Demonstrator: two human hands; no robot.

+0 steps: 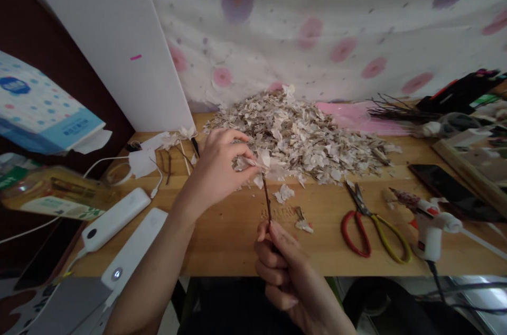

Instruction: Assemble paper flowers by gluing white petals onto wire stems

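Note:
Between the thumb and fingers of my right hand [283, 266] stands a thin dark brown twig [266, 197], tilted slightly to the left. Pale, papery flakes [264, 159] cluster at the twig's upper end. My left hand [224, 163] pinches those flakes from the left side, fingertips closed on them. Just behind both hands rises a wide heap of whitish-grey dry flakes [293, 134]. A few loose flakes [284, 194] lie on the wooden table [225, 245] beside the twig.
Red-and-yellow-handled scissors [358, 229] and a white glue gun [430, 229] lie to the right, near a dark phone [451, 192]. White power banks [134, 248], a bottle [59, 192] and a tissue pack [43, 108] are on the left. Dark twigs [390, 110] rest at the back right.

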